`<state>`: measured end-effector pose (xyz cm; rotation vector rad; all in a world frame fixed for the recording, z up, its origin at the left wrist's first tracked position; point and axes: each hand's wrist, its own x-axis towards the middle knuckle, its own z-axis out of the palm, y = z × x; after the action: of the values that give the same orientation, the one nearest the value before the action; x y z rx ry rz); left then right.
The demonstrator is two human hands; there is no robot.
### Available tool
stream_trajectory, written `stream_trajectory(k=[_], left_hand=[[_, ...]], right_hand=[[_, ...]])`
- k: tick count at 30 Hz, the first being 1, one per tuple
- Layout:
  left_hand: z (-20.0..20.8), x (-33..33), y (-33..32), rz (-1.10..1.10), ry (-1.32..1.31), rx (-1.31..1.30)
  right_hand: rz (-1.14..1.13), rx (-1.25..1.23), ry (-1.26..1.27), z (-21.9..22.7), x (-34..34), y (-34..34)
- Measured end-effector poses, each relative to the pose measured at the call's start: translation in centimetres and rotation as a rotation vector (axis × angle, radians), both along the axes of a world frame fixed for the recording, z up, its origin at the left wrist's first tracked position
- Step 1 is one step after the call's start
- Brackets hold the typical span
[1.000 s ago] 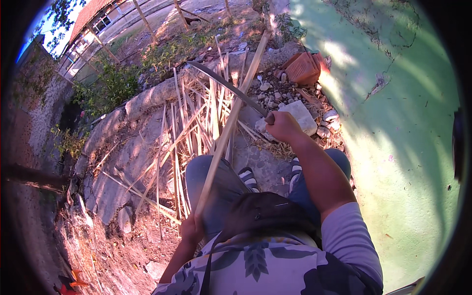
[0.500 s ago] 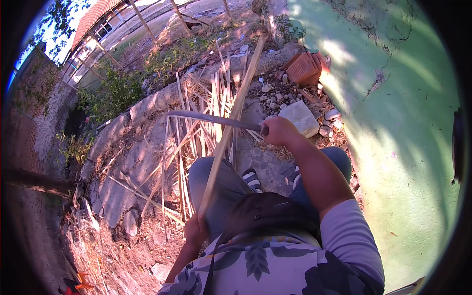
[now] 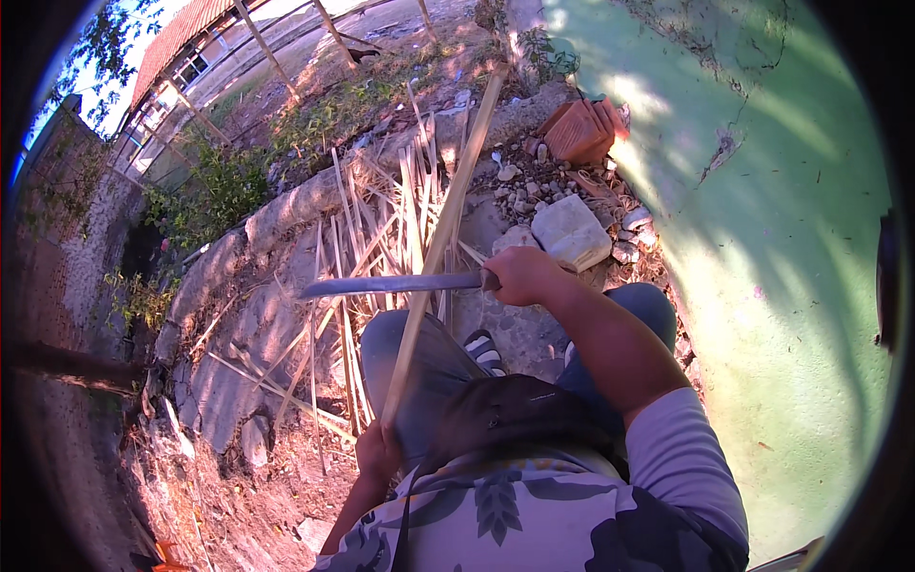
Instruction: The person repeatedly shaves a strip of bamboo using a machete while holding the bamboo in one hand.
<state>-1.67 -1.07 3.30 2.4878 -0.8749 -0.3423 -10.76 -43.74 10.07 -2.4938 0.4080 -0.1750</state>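
Note:
My right hand [image 3: 524,276] is closed around the handle of a machete [image 3: 372,285]. Its long grey blade points left and lies across the line of a bamboo strip [image 3: 464,181]; whether the two touch I cannot tell. Low by my left thigh, my left hand [image 3: 378,453] grips the near end of that long, pale strip. From there the strip slants up past my knee, its far end away from me. Beyond my left knee, a loose heap of thin split strips [image 3: 408,205] lies on the ground.
A pale stone block [image 3: 572,234] sits right of the strips, with rubble around it and stacked orange roof tiles [image 3: 579,132] behind. Along the right runs a green painted surface [image 3: 762,334]. Low stonework [image 3: 286,214] curves behind the heap, near a leafy bush [image 3: 214,186].
The machete has come down along the strip toward me, and its blade is now nearly level. My left hand keeps its hold on the strip's near end.

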Motion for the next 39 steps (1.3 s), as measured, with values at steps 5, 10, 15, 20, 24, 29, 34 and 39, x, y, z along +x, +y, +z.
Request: stream_trajectory(k=[5, 10, 15, 20, 24, 29, 34, 39], left_hand=[[-0.1, 0.1, 0.3, 0.023, 0.001, 0.078], [0.0, -0.1, 0.1, 0.029, -0.053, 0.045], [0.0, 0.2, 0.4, 0.018, -0.039, 0.102], [-0.7, -0.2, 0.3, 0.024, -0.084, -0.046], [-1.1, 0.1, 0.5, 0.015, -0.082, 0.028], [-1.7, 0.3, 0.6, 0.011, -0.094, -0.017], [-0.7, -0.1, 0.1, 0.036, -0.061, 0.004], [0.1, -0.2, -0.2, 0.029, -0.07, 0.001]], right_hand=[[0.049, -0.3, 0.173, 2.6, 0.5, 1.1], [-0.223, 0.022, 0.089, -1.0, 0.4, -3.3], [-0.336, 0.11, -0.009, -2.5, -0.3, -3.8], [-0.134, 0.145, 0.024, -0.5, 0.1, -1.1], [0.005, -0.052, 0.183, 1.1, 0.2, 1.1], [0.067, -0.19, 0.155, 1.9, 0.5, 1.2], [-0.052, -0.169, 0.125, 0.3, 0.6, -1.3], [-0.247, -0.069, -0.006, -1.5, 0.2, -3.0]])
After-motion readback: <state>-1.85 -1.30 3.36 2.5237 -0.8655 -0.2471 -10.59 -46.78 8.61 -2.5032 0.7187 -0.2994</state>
